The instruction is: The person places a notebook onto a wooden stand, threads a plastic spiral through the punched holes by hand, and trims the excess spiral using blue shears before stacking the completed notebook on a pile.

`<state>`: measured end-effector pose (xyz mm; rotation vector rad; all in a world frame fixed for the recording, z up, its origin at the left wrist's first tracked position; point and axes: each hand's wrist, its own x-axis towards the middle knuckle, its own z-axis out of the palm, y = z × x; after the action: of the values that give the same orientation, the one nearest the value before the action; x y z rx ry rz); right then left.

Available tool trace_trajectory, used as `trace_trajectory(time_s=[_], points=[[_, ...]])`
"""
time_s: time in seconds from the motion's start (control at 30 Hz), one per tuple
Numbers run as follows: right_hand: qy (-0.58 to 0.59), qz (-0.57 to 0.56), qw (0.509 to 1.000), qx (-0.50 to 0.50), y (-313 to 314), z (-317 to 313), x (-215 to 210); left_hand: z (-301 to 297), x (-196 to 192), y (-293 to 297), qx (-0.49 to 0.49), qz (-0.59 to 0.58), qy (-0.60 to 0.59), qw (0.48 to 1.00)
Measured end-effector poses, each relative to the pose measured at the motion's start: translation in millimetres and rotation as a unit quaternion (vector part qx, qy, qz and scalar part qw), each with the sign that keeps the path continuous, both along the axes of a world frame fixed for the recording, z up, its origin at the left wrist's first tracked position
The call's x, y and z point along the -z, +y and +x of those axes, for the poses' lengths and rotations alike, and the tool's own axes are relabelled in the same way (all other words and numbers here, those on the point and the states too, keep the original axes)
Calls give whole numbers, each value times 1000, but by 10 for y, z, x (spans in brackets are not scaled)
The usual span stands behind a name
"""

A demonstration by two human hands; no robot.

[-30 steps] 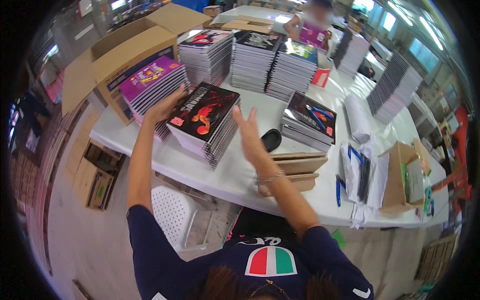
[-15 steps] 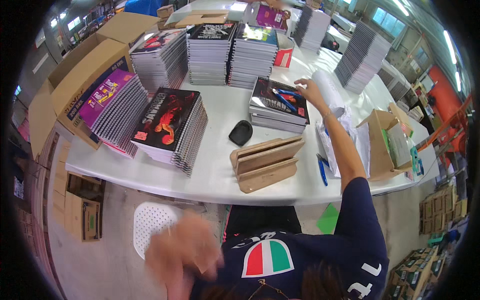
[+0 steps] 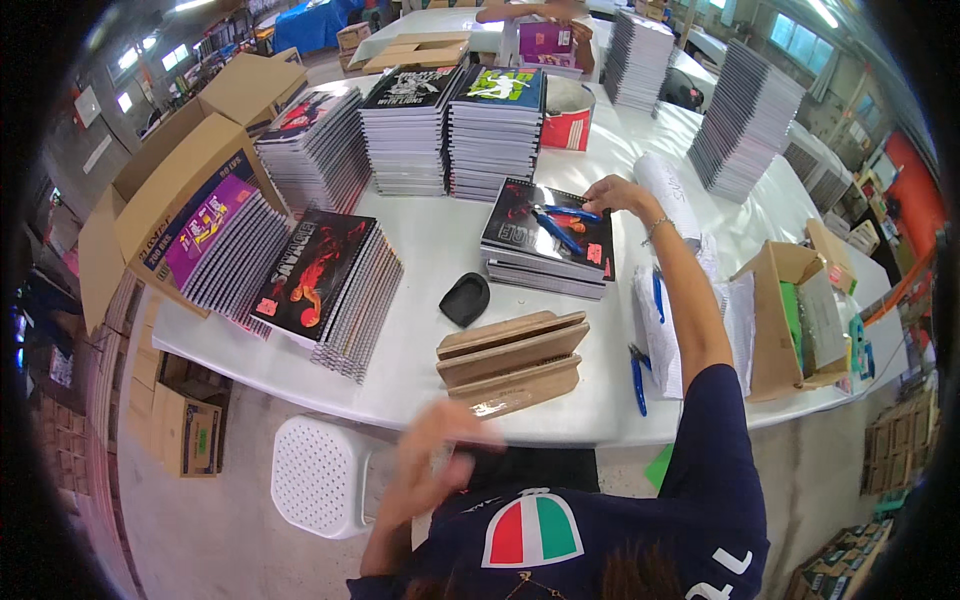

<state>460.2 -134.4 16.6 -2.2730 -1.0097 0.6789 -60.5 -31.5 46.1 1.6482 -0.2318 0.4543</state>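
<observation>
My right hand (image 3: 622,197) reaches over the top notebook (image 3: 520,235) of a short spiral-bound stack. Its curled fingers are at the handle end of blue-handled pliers (image 3: 560,232), which lie across the black cover. My left hand (image 3: 435,460) is raised in front of my body, near the table's front edge, and smeared by motion. Whether it holds anything is unclear. Between the hands is a slotted wooden stand (image 3: 512,365) with upright boards. Behind it lies a small black rounded piece (image 3: 465,300). A second blue-handled pair of pliers (image 3: 638,382) rests right of the stand.
Tall notebook stacks (image 3: 405,140) stand along the back left, beside an open cardboard box (image 3: 185,190). Two leaning stacks (image 3: 340,275) are nearer. At right are white wrapping (image 3: 670,195) and a small carton (image 3: 780,340). A white stool (image 3: 318,475) stands below. Another person handles purple notebooks (image 3: 545,40).
My left hand has moved up and right toward the table edge. My right hand stays by the pliers on the short stack. The view has shifted slightly.
</observation>
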Motion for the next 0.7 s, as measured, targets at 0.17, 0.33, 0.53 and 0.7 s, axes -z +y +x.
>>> trace_trajectory(time_s=[0.17, 0.33, 0.53, 0.7], points=[[5, 64, 998, -28, -106, 147, 170, 640, 526, 145, -333, -24, 70, 940], [-287, 122, 950, -25, -57, -48, 216, 1009, 883, 835, -213, -93, 215, 949], [-295, 139, 945, 2, -24, -503, -81, 1284, 1158, 1064, -246, 195, 211, 926], [-312, 190, 930, 49, -274, -662, -245, 1480, 1184, 1152, -231, 247, 186, 923]])
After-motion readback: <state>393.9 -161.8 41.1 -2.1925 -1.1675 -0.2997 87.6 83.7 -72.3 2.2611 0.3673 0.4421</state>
